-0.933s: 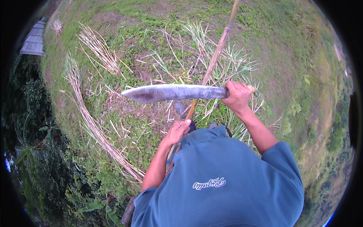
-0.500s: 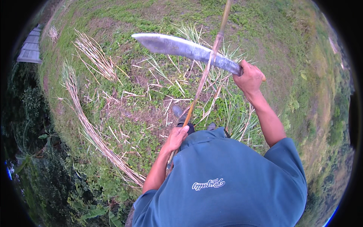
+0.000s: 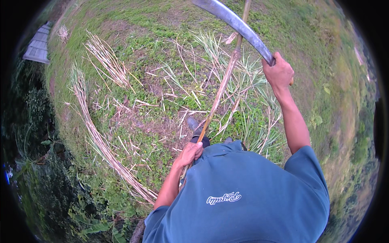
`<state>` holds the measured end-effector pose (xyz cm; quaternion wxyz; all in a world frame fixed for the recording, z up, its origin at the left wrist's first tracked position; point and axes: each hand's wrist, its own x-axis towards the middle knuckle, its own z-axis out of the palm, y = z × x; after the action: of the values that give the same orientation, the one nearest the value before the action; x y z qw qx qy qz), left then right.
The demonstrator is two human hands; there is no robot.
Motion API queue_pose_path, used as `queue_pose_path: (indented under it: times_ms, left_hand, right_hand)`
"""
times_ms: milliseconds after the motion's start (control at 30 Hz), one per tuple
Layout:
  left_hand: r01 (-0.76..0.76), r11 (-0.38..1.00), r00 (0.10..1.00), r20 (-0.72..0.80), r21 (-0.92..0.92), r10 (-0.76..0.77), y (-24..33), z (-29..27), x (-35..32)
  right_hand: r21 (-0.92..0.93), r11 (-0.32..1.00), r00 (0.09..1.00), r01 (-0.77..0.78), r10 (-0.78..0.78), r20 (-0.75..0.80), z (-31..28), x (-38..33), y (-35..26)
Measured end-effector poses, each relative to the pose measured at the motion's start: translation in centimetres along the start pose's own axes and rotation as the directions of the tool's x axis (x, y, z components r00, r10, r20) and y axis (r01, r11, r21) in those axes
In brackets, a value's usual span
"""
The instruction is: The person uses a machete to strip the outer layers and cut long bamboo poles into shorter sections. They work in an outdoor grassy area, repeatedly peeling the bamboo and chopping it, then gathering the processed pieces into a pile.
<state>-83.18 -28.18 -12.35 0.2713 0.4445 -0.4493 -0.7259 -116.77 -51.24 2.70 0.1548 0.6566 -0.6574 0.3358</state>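
My left hand (image 3: 190,153) is closed around the lower part of a long cane stalk (image 3: 221,90), which slants up and away to the right. Pale, stripped patches show along the stalk's middle. My right hand (image 3: 278,73) grips the handle of a machete (image 3: 239,25). Its broad, curved blade points up and to the left, crossing the stalk's upper part; whether it touches the stalk I cannot tell. The blade's tip runs out of the top of the picture. A loose pale strip (image 3: 231,38) shows beside the stalk near the blade.
A long bundle of cut stalks (image 3: 97,133) lies on the grass at left, with a shorter pile (image 3: 108,60) beyond it. Cut green leaves (image 3: 249,77) and scattered chips lie before my boots (image 3: 193,123). Dark bushes (image 3: 52,194) border the left; grey boards (image 3: 38,45) stand far left.
My right hand has moved slightly right and up. The machete blade has swung upward and farther along the stalk, uncovering its pale middle. My left hand keeps its hold.
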Motion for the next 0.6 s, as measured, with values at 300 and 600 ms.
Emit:
queue_pose_path:
  times_ms: [300,600]
  left_hand:
    - [-0.122,0.986,0.991,-0.062,-0.115,0.115,2.4,0.7,1.5]
    - [-0.095,0.946,0.943,-0.275,0.311,0.185,2.1,1.6,0.6]
  right_hand:
    - [0.328,0.828,0.861,0.455,-0.503,0.074,-0.2,-10.2,-4.8]
    - [0.147,0.97,0.968,0.196,-0.215,0.13,0.2,-6.9,-3.9]
